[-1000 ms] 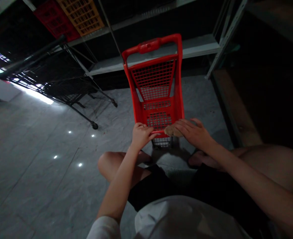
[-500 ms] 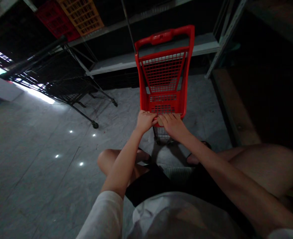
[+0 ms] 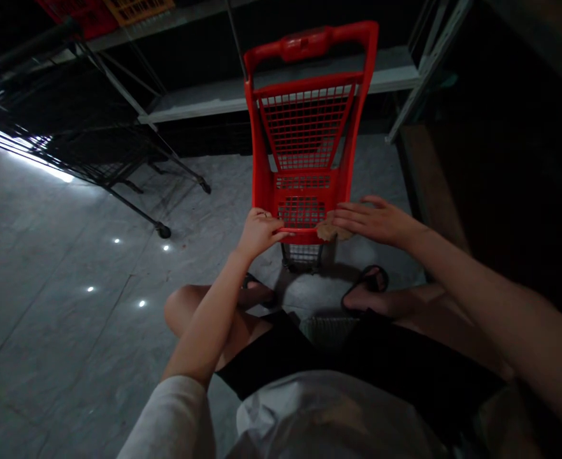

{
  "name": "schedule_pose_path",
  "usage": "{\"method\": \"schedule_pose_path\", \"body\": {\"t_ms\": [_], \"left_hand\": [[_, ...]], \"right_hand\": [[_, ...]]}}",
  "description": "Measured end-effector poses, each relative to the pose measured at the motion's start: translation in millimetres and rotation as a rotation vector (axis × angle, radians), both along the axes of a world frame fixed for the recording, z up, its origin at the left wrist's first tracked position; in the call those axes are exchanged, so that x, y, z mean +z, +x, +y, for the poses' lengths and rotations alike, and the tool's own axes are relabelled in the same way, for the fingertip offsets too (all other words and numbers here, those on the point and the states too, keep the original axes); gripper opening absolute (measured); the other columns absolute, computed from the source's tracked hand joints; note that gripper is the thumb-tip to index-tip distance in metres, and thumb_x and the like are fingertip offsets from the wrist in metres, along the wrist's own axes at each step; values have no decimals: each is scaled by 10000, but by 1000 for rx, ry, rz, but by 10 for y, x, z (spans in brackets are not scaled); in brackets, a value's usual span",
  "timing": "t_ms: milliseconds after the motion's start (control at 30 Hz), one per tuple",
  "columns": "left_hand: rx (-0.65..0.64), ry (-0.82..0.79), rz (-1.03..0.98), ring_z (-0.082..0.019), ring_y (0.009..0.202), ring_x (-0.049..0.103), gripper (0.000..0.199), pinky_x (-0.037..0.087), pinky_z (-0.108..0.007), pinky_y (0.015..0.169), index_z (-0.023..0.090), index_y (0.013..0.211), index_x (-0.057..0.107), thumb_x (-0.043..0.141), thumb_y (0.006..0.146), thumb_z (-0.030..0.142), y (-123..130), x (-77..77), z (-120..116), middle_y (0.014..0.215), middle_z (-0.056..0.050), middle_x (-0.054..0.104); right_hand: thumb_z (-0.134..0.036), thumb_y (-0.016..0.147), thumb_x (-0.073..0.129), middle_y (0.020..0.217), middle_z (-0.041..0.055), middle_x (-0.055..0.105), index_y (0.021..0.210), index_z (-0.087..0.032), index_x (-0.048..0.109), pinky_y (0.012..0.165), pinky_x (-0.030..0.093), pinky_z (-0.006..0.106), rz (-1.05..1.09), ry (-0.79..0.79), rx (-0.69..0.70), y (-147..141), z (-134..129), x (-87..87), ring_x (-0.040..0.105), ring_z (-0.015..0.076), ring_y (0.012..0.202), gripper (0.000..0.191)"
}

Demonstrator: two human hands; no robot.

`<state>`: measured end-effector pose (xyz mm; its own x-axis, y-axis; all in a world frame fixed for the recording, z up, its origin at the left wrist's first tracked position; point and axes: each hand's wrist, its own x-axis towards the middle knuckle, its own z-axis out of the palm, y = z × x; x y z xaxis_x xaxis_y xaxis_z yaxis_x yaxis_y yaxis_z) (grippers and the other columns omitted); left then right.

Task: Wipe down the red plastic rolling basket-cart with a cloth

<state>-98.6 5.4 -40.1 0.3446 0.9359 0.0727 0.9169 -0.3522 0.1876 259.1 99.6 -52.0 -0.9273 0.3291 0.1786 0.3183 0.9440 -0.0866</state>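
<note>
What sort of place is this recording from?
Probably a supermarket or similar shop: a red shopping cart, metal shelving and black wire carts standing nearby.

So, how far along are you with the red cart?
Done: your left hand is already curled over the front rim of the red plastic shopping cart. In hand: your open right hand is beside a crumpled tan scrap on that rim. Left: that scrap isn't gripped yet.
</note>
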Motion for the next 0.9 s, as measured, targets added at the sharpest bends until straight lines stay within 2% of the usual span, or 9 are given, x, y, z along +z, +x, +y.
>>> {"method": "schedule_pose_path", "body": {"t_ms": [200,333,433,500,600,667,733,800,900], "left_hand": [[-29,-21,26,-247,916,685,397,392,-428,1045,246,818,732,611,1076,522,-102,24,46,841,-51,781],[-59,-14,34,-235,882,682,458,402,-421,1029,244,861,750,549,1099,580,-154,3,-15,831,-47,778],[-65,22,26,-218,860,666,490,412,-420,1032,240,880,760,532,1104,612,-263,-38,-23,823,-36,775],[-38,46,13,-210,862,645,519,419,-422,1051,226,857,760,584,1068,667,-413,-54,51,816,-35,760],[34,16,-37,-210,938,626,541,395,-452,1146,197,844,771,748,942,728,-737,-22,257,852,-39,752],[68,-36,-74,-218,1014,641,490,345,-492,1228,186,881,788,838,896,674,-935,47,375,919,-41,784],[75,-75,-97,-219,1058,681,380,370,-480,1236,194,959,804,818,960,574,-1009,133,414,999,-37,820],[58,-94,-134,-200,1065,727,304,482,-397,1139,211,1109,800,678,1078,488,-895,194,371,1112,-32,834],[81,-98,-187,-209,1077,767,350,569,-324,970,191,1312,723,576,1129,451,-464,182,248,1239,-75,812]], "right_hand": [[-84,1061,490,1551,-9,695,1419,-332,721,1249,451,532,19,-61,82,-56,683,180,589,216,1501,493],[-119,1070,547,1532,41,710,1339,-273,773,1253,438,546,72,-10,54,-146,1206,311,605,232,1484,384],[-257,1143,448,1474,74,745,1287,-191,798,1216,451,520,90,1,47,-272,1376,358,644,261,1437,385],[-306,1127,498,1484,84,739,1319,-187,786,1215,464,510,90,-5,-11,-406,1347,345,646,286,1427,366],[-247,1045,632,1534,115,696,1402,-210,733,1197,463,528,91,-15,-145,-665,1184,284,627,306,1416,372],[-221,1053,592,1524,131,691,1406,-195,713,1168,434,529,102,3,-202,-853,1057,241,610,313,1406,374],[-220,1066,554,1493,144,701,1390,-182,704,1131,409,517,124,26,-244,-1038,931,209,594,324,1388,359],[-212,1067,542,1471,159,705,1385,-169,692,1092,395,494,146,45,-288,-1216,797,190,583,333,1367,354],[-195,1063,540,1451,174,703,1404,-147,670,1064,372,469,168,80,-367,-1466,556,189,571,335,1354,368]]}}
